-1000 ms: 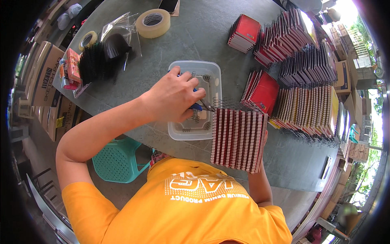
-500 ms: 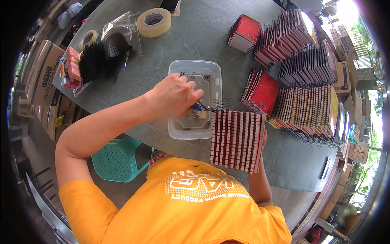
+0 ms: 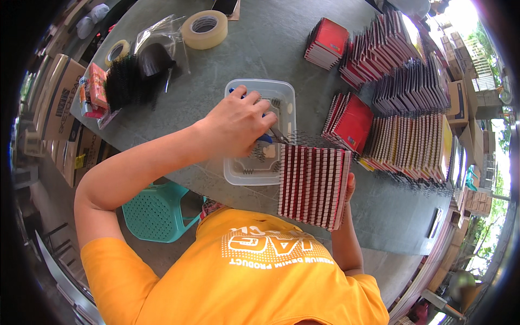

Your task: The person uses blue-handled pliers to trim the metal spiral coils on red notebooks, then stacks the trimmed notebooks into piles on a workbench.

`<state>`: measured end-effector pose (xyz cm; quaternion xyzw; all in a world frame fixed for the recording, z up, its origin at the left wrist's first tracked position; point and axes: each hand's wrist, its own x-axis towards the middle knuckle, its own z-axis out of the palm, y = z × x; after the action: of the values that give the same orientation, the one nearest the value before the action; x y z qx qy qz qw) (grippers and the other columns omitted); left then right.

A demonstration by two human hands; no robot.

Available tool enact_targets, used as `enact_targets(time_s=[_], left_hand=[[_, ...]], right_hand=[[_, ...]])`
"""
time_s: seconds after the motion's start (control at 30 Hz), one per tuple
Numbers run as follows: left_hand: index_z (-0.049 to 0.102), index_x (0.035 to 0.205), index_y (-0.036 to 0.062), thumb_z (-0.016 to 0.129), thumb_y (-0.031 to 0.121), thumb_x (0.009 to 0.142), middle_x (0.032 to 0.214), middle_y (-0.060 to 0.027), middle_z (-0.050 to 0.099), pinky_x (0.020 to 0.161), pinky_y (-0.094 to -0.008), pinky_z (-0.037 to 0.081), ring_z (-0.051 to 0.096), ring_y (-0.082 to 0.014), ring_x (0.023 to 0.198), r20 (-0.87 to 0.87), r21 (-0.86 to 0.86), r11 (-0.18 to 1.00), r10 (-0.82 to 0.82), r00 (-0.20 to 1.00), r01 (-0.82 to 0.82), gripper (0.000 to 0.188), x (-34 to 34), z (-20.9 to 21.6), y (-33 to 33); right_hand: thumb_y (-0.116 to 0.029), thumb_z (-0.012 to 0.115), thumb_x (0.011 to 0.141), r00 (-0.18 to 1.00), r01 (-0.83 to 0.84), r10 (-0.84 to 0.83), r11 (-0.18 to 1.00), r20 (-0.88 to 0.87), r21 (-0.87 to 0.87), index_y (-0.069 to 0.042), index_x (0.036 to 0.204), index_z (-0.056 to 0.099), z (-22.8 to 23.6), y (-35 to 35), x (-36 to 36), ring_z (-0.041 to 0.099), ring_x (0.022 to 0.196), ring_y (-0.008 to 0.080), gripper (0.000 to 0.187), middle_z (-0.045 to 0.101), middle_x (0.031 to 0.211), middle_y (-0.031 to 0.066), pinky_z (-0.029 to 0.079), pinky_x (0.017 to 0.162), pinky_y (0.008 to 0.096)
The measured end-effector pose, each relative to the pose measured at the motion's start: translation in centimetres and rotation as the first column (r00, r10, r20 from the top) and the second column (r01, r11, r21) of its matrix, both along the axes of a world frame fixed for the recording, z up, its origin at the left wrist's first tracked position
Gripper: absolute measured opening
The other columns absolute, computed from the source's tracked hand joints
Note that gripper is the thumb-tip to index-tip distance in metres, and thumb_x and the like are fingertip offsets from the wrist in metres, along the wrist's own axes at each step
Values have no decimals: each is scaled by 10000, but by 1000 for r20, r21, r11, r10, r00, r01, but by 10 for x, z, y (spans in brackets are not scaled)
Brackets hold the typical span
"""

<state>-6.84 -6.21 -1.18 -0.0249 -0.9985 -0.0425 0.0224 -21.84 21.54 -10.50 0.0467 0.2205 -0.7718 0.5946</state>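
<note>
My left hand (image 3: 241, 119) is wrapped round wire cutters (image 3: 265, 138) with blue handles, over a clear plastic tub (image 3: 231, 177). The cutter jaws are at the top left corner of a stack of spiral-bound notebooks (image 3: 313, 187), where wire ends stick out. Whether the jaws touch a wire is too small to tell. My right hand (image 3: 351, 187) grips this stack from its right side, most of the fingers hidden behind it. The stack's bound spines face up, with red covers between. Short bits of dark coil wire (image 3: 248, 171) lie in the tub.
Red notebooks (image 3: 352, 122) and several rows of spiral notebooks (image 3: 409, 143) stand on the table's right. At the back left are a tape roll (image 3: 205, 30), a smaller roll (image 3: 117, 52) and a bundle of black coils (image 3: 124, 81). A green stool (image 3: 154, 214) stands below the edge.
The fingers of my left hand have spread and the cutter handles have come further apart. The notebook stack has shifted very slightly left in my right hand.
</note>
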Motion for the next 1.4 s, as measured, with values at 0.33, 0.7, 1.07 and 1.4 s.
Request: enact_targets(time_s=[0.33, 0.7, 1.07, 1.4], left_hand=[[566, 939, 75, 726, 190, 565, 872, -68, 545, 819, -351, 386, 530, -226, 880, 5, 8, 1000, -23, 1000, 23, 423, 1, -1, -3], [574, 877, 65, 697, 167, 582, 881, -70, 559, 786, -368, 410, 531, -235, 895, 271, 38, 995, 80, 959, -94, 335, 2, -4, 6], [566, 868, 58, 697, 145, 572, 833, -77, 562, 742, -329, 425, 552, -237, 829, 73, 73, 997, -30, 997, 25, 335, -2, 0, 8], [572, 896, 51, 703, 126, 564, 820, -72, 563, 783, -329, 415, 549, -229, 829, -118, 46, 999, -12, 993, 18, 365, 3, 7, 7]], right_hand=[[-405, 646, 745, 1000, 10, -11, 1000, -10, -21, 17, 1152, 499, -2, 2, 1, 622, 906, 266, 605, 602, 1053, 173, 533, 786, 406], [-395, 636, 755, 999, -22, 22, 1000, -47, -11, 25, 1144, 505, -6, 4, 1, 626, 896, 258, 587, 601, 1053, 181, 539, 770, 395], [-371, 635, 754, 999, -14, 13, 1000, -32, -26, 24, 1147, 502, 5, 0, 6, 623, 903, 264, 573, 601, 1055, 178, 537, 775, 393], [-385, 640, 749, 998, -13, 15, 999, -63, 34, 40, 1115, 522, 11, -3, 6, 636, 854, 256, 573, 614, 1021, 177, 548, 740, 384]])
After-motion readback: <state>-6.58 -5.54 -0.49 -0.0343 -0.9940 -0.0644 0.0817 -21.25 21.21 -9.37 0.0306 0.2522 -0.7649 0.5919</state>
